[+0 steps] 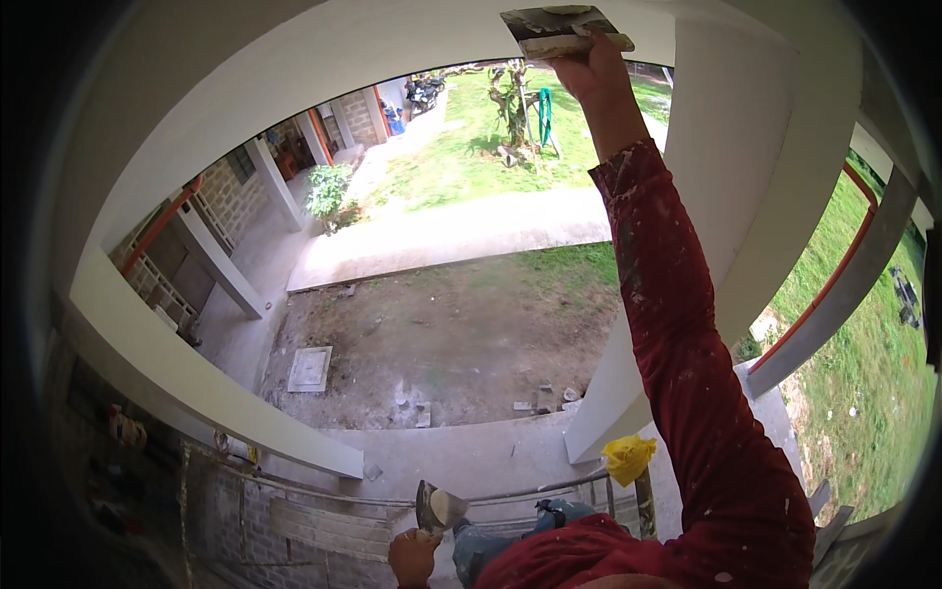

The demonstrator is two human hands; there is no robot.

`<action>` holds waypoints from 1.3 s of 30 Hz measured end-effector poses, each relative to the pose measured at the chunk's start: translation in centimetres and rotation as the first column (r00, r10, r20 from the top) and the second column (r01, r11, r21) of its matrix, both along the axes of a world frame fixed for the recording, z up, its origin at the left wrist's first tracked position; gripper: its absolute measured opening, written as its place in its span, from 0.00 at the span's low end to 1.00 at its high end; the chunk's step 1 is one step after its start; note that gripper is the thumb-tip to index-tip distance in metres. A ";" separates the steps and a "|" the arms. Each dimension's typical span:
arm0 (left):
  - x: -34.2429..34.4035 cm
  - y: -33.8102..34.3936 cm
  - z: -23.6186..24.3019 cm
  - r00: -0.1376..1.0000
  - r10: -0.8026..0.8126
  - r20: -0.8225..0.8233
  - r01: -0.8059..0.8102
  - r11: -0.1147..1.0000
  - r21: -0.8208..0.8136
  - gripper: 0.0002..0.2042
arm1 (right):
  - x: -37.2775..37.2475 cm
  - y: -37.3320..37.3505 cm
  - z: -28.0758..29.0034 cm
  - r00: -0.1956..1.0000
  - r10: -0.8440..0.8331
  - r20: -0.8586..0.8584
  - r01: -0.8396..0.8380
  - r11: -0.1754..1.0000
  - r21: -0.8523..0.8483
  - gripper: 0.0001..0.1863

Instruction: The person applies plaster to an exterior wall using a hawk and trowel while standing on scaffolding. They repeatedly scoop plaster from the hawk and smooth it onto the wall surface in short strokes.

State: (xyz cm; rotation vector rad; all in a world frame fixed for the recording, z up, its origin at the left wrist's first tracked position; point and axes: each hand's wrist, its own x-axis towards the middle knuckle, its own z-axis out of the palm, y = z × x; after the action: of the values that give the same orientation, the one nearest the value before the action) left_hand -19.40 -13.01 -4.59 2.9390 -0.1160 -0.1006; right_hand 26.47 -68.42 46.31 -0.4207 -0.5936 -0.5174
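Observation:
My right hand [589, 69] is raised at the top, closed on a flat steel trowel [554, 22] smeared with pale compound, held up at the white beam [432, 34]. My red sleeve, speckled with white, runs down the right of the view. Low in the middle, my left hand [412, 556] grips the handle of a wide putty knife [439, 504] with pale material on its blade, above my jeans.
I am on a metal scaffold with planks [329, 530]. A post topped with yellow material [628, 456] stands at right. White columns [726, 147] frame a yard below, with a walkway [442, 236], grass, a tree and parked motorcycles [424, 93].

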 end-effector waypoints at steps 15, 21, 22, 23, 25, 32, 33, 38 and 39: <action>-1.7 -1.6 0.1 0.974 0.182 -0.132 -0.206 0.957 -0.205 0.21 | -3.8 0.2 2.8 0.999 -0.050 0.004 0.050 0.994 -0.098 0.26; -0.2 -1.9 2.2 0.934 0.304 -0.187 -0.343 0.910 -0.233 0.27 | -15.4 2.4 2.9 0.994 -0.103 0.045 0.105 0.993 -0.058 0.25; 0.0 -1.8 2.2 0.929 0.310 -0.205 -0.348 0.918 -0.192 0.27 | -18.1 2.8 2.9 0.988 -0.150 0.023 0.151 0.987 -0.050 0.25; 0.4 -1.6 2.1 0.930 0.304 -0.206 -0.347 0.911 -0.222 0.27 | -20.3 3.2 2.9 0.991 -0.122 0.055 0.124 0.992 -0.033 0.25; 1.0 -1.2 1.5 0.925 0.310 -0.220 -0.361 0.897 -0.254 0.26 | -24.0 4.4 2.6 0.991 -0.068 0.118 0.069 0.998 -0.002 0.25; 2.5 -0.4 -2.6 0.976 0.159 -0.145 -0.185 0.966 -0.182 0.28 | -21.4 6.8 -3.4 0.978 -0.205 -0.044 0.206 0.978 0.017 0.27; 2.6 -0.3 -3.2 0.985 0.113 -0.128 -0.132 0.979 -0.157 0.28 | -18.7 6.3 -3.8 0.985 -0.160 -0.065 0.163 0.986 0.037 0.27; 1.5 0.3 -4.5 0.985 -0.032 -0.169 0.025 0.999 -0.046 0.28 | -6.0 1.1 -3.0 0.993 -0.017 -0.118 0.020 1.000 0.023 0.29; 1.0 0.2 -4.4 0.988 -0.003 -0.157 -0.006 0.998 -0.056 0.23 | -4.4 0.1 -2.7 0.995 0.001 -0.097 0.000 1.000 0.013 0.29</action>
State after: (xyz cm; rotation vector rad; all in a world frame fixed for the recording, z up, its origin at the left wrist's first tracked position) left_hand -18.41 -12.77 -9.04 2.8610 -0.0908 -0.3226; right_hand 22.04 -68.33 43.66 -0.4307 -0.4960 -0.4972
